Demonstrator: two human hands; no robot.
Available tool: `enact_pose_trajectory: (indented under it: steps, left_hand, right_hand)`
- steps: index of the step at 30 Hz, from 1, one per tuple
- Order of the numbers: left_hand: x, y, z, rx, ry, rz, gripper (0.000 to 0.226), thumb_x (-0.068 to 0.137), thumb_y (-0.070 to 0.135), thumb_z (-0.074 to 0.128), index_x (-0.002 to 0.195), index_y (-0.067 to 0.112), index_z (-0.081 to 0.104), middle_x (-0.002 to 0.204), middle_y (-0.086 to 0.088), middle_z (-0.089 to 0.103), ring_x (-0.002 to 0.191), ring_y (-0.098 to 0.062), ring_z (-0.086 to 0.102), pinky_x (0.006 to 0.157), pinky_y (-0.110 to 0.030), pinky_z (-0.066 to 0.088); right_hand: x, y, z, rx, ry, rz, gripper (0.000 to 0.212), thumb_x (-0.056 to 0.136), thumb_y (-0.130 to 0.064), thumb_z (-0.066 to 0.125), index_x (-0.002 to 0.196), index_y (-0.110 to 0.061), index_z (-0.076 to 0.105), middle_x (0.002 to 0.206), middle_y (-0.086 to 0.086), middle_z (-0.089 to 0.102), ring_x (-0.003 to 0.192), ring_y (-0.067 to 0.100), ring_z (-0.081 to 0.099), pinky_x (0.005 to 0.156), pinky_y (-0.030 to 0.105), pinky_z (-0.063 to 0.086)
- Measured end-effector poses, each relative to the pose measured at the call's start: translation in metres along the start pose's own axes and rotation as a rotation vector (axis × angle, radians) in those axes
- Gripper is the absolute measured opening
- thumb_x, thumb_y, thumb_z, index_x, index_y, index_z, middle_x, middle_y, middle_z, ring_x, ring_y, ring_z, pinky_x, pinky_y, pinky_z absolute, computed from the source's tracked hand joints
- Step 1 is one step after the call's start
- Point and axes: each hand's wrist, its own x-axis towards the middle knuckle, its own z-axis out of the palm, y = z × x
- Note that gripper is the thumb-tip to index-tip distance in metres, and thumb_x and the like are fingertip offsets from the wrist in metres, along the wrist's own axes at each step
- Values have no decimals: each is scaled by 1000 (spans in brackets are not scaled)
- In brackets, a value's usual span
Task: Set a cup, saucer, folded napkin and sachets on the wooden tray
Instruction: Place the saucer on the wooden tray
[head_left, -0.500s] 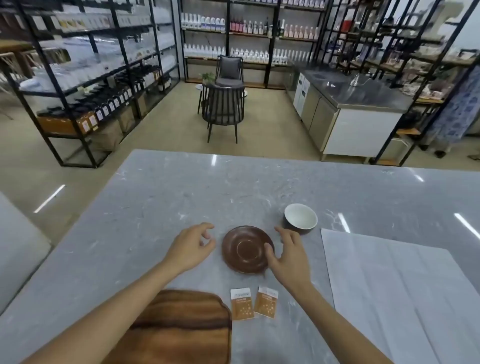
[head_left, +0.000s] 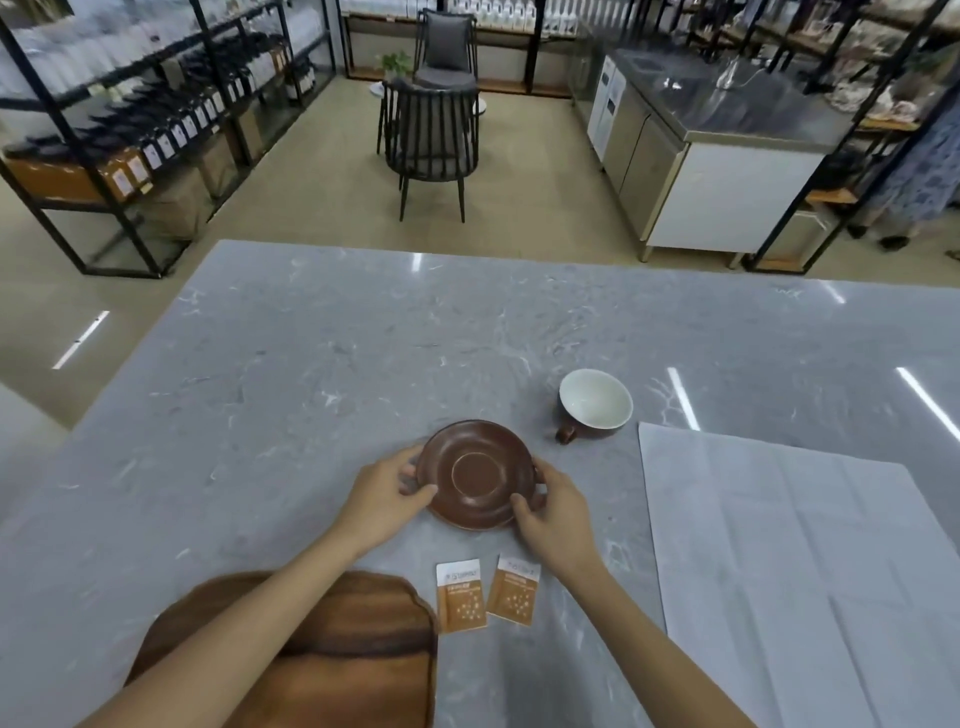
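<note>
A brown round saucer (head_left: 475, 474) sits on the grey marble table (head_left: 311, 364). My left hand (head_left: 387, 496) grips its left rim and my right hand (head_left: 553, 506) grips its right rim. A brown cup (head_left: 595, 405) with a white inside stands beyond, to the right, its handle pointing near-left. Two orange sachets (head_left: 461, 595) (head_left: 514, 592) lie side by side near me. The wooden tray (head_left: 358, 644) is at the near edge, partly covered by my left forearm. A large white napkin (head_left: 810, 571) lies spread flat on the right.
Past the table's far edge are two dark chairs (head_left: 434, 135), black shelving with bottles and bags (head_left: 130, 130) on the left, and a steel counter unit (head_left: 717, 156) on the right.
Both hands have closed in from beside the saucer onto its rim. The view has tilted down and come closer.
</note>
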Motion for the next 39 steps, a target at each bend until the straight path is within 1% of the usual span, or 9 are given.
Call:
enact_pose_trajectory:
  steps: [11, 18, 22, 25, 27, 30, 34, 37, 39]
  left_hand:
    - [-9, 7, -3, 7, -19, -27, 59, 84, 13, 78, 139, 24, 60, 81, 15, 72, 67, 1, 70, 65, -1, 47]
    - [-42, 10, -19, -50, 18, -41, 65, 85, 13, 79, 145, 19, 53, 87, 17, 72, 75, 0, 71, 65, 3, 45]
    - [-66, 10, -40, -94, 30, -8, 58, 86, 13, 78, 137, 34, 58, 87, 14, 74, 78, -4, 73, 70, -2, 47]
    - [-87, 9, -56, -113, 47, 27, 53, 87, 13, 78, 115, 55, 61, 96, 18, 74, 81, -4, 73, 79, -8, 52]
    - [-101, 4, -65, -147, 55, 24, 50, 86, 13, 78, 124, 42, 65, 98, 21, 74, 81, -2, 74, 84, -14, 54]
    - [-120, -9, -78, -215, 73, -25, 52, 85, 16, 80, 134, 25, 64, 98, 10, 79, 87, -1, 75, 94, -24, 55]
    - [-146, -26, -87, -229, 79, -39, 55, 88, 18, 78, 139, 26, 60, 88, 13, 81, 95, 6, 71, 101, -28, 50]
    - [-164, -36, -88, -194, 105, -11, 53, 89, 14, 75, 134, 39, 59, 93, 29, 76, 84, 1, 74, 87, -14, 54]
    - [-173, -44, -90, -165, 136, -23, 53, 90, 14, 74, 137, 32, 59, 93, 29, 76, 79, 3, 74, 74, -2, 49]
  right_hand:
    - [-5, -3, 0, 34, -4, 13, 52, 86, -18, 71, 137, -22, 62, 114, 5, 72, 101, 22, 69, 94, 39, 57]
    - [-35, -24, -5, 69, 51, -54, 43, 84, -17, 73, 126, -22, 68, 89, -29, 55, 87, 12, 70, 81, 28, 56]
    - [-55, -41, -4, 127, 50, -80, 40, 86, -16, 71, 124, -27, 69, 89, -32, 58, 75, 5, 71, 75, 23, 57]
    - [-74, -54, -2, 170, 72, -97, 35, 89, -15, 70, 119, -31, 68, 88, -32, 62, 68, -1, 71, 69, 11, 51]
    - [-89, -63, 0, 222, 82, -100, 31, 91, -14, 69, 112, -36, 66, 87, -30, 65, 67, -5, 71, 65, 6, 50]
    - [-112, -75, 6, 283, 80, -112, 29, 93, -15, 70, 107, -39, 63, 87, -24, 69, 65, -9, 70, 61, 3, 48]
    - [-139, -82, 19, 321, 76, -124, 30, 93, -15, 70, 108, -40, 65, 84, -22, 73, 63, -6, 71, 62, 4, 48]
    - [-155, -86, 30, 338, 49, -134, 35, 92, -12, 68, 109, -42, 66, 75, -23, 75, 67, -1, 73, 67, 9, 53]
    - [-163, -88, 38, 344, 31, -134, 38, 91, -9, 66, 112, -40, 68, 72, -19, 75, 69, 2, 74, 69, 19, 57]
